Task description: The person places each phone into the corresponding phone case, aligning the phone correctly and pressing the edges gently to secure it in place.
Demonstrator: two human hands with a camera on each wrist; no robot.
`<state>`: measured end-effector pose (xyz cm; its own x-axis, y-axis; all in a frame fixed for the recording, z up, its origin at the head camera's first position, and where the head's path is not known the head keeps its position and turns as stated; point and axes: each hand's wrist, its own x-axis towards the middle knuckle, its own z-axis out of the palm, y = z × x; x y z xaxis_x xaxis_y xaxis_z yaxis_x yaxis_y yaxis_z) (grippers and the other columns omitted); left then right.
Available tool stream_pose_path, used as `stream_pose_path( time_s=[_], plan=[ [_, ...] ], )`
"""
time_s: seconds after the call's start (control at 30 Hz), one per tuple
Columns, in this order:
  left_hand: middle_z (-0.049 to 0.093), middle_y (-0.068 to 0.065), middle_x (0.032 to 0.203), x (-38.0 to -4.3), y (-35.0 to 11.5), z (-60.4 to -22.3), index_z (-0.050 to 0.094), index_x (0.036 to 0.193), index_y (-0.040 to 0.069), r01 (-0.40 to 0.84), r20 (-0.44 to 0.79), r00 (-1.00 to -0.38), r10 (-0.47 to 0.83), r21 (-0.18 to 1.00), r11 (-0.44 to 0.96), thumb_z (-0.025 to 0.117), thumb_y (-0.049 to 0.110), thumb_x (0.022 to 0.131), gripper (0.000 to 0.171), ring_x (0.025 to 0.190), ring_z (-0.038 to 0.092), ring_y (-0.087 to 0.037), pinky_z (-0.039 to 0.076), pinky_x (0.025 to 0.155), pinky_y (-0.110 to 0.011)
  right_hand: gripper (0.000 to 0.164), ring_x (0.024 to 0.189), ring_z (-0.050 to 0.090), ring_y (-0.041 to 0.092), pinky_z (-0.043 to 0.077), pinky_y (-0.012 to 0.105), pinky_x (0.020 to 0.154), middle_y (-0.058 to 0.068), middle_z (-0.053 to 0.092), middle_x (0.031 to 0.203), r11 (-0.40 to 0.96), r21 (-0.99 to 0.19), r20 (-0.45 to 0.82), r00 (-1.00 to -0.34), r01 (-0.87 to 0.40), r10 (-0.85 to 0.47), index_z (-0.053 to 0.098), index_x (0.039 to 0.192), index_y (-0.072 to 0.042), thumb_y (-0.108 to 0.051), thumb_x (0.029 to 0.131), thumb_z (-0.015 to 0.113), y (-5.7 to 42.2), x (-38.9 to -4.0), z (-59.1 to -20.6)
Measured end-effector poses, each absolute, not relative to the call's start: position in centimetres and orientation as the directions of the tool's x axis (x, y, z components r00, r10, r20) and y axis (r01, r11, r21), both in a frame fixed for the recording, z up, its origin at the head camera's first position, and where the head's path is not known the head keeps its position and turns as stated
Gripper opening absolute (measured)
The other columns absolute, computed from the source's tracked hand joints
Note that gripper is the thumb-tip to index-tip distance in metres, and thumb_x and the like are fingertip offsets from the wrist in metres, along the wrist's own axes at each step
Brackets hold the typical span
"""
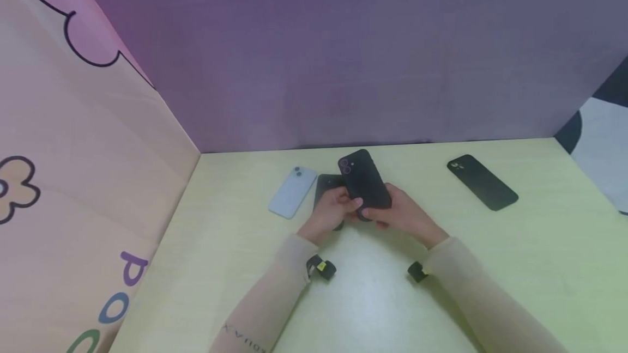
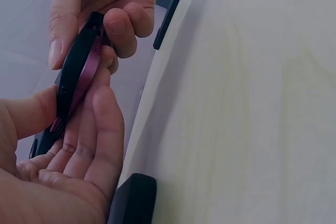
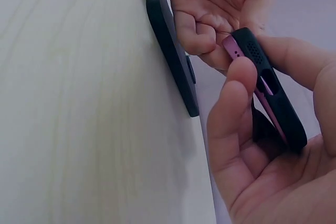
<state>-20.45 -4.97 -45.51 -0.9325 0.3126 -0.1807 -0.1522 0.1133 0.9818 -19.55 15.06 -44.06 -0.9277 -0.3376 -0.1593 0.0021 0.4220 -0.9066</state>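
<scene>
Both hands hold a black phone case [image 1: 370,181] tilted up over the table, camera cut-out at its upper left. A pink-edged phone [image 2: 90,72] sits in the case, its edge standing partly proud of the rim in both wrist views. My left hand [image 1: 333,210] grips the lower left side, thumb on the case back and fingers under the phone. At the lower right corner my right hand [image 1: 404,212] pinches it between thumb and fingers. A dark, phone-shaped piece [image 1: 324,183] lies under the left hand, partly hidden.
Left of the hands lies a light blue phone [image 1: 293,192], camera side up. A second black phone-shaped piece [image 1: 483,183] with a camera area lies at the right. The pale wooden table [image 1: 196,287] meets a purple backdrop [image 1: 343,70] behind and a printed panel [image 1: 98,151] at the left.
</scene>
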Motion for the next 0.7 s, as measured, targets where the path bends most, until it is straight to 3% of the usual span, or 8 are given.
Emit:
stream_pose_path(
  time_s=[0.7],
  plan=[
    [0.076, -0.021, 0.105, -20.54, -4.93, -46.31, 0.067, 0.120, -0.002, -0.164, -0.191, -0.930, 0.315, 0.980, 0.109, 0.066, 0.014, 0.099, 0.026, 0.075, 0.071, -0.013, 0.062, 0.086, -0.036, 0.056, 0.059, 0.067, 0.019, 0.060, 0.035, 0.059, 0.013, 0.070, 0.080, 0.455, -0.890, -0.185, -0.918, 0.006, -0.350, 0.053, 0.120, 0.007, -0.028, 0.088, 0.081, 14.83, -19.46, -44.61]
  ],
)
